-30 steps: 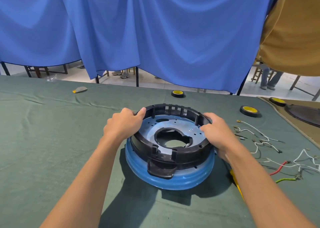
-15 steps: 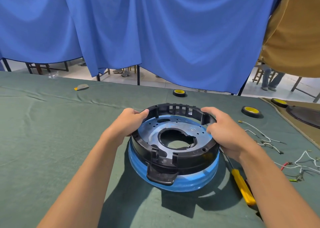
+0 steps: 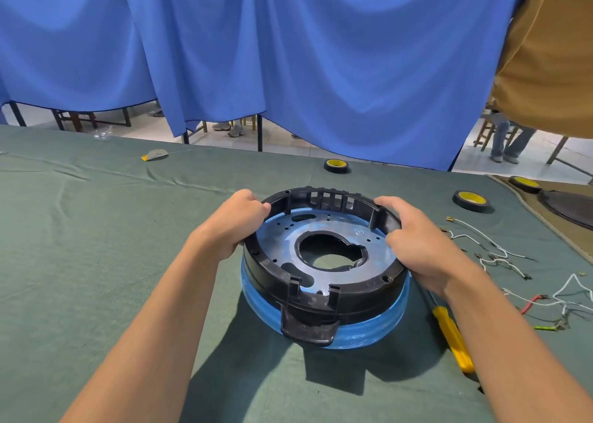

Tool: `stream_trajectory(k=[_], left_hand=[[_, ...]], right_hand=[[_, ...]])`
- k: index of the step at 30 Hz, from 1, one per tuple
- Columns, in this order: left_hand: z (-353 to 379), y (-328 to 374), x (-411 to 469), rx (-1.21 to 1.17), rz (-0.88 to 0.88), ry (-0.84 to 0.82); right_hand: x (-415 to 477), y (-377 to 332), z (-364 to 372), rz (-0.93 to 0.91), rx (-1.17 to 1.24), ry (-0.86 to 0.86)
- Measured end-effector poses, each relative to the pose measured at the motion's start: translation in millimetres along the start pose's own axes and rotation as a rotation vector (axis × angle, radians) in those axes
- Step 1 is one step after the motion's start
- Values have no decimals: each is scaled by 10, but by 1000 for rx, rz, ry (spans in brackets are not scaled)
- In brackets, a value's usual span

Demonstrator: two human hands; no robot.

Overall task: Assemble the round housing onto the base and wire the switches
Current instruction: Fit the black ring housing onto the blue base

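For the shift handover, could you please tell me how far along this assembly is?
Done: the round black plastic housing sits on the round blue base. In hand: left hand and right hand grip its rim, apparently seating it. Left: loose white wires lie unconnected on the green tablecloth.

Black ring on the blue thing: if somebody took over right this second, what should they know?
Hands: the left hand grips the black housing at its left rim; the right hand grips its right rim.
The housing sits on the blue base on the table; whether it is fully seated cannot be told.
To the right lie loose wires and a yellow screwdriver, untouched.
Left: fastening the housing and all wiring; no switches in view.
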State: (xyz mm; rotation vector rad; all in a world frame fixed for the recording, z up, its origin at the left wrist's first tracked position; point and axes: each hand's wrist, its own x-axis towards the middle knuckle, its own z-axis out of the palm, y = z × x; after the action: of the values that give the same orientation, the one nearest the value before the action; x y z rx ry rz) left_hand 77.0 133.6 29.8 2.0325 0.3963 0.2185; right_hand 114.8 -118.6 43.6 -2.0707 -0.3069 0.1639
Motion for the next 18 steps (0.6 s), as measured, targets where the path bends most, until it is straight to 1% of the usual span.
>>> stream_trajectory(k=[4,9,12,15,18], left_hand=[[2,-2,0,-33,-9,13],[41,11,-8,40,-10,86],[73,32,-22,74,-1,107],[100,52,-41,117,29,99],[97,64,-53,133,34,107]], right_hand=[[-1,7,5,-12,0,-9],[0,17,-4,21,11,-22],[2,10,-19,46,81,-27],[7,22,-30,72,153,24],[17,32,-9,78,175,75]])
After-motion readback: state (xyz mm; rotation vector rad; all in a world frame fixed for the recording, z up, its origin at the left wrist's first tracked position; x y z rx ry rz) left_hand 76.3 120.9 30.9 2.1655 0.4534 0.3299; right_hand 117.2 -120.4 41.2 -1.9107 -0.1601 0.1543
